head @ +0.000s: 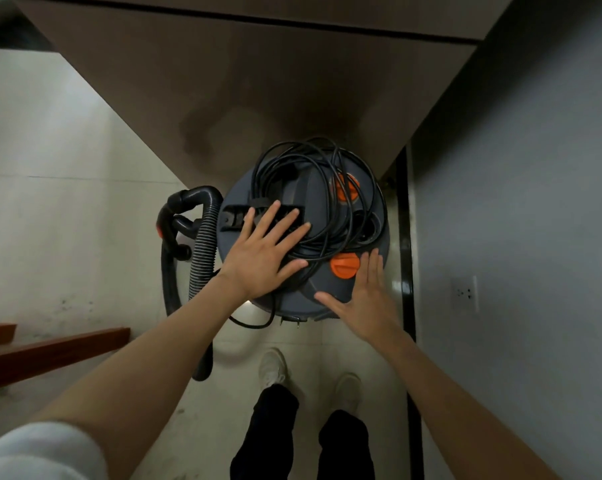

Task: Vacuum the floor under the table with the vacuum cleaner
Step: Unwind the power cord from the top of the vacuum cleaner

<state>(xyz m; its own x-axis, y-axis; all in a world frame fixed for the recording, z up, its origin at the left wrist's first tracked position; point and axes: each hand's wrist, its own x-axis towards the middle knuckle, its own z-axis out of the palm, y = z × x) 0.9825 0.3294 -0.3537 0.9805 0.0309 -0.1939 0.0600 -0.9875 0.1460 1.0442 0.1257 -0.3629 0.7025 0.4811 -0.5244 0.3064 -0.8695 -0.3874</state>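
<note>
Both grips flat and holding nothing, left hand on the vacuum cleaner, right hand at its near rim; loose cord atop, liable to snag.

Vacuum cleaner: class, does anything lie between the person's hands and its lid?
Partly. A coiled black cord is heaped on the vacuum cleaner lid, and the left hand rests on it. The right hand reaches bare lid beside an orange knob.
</note>
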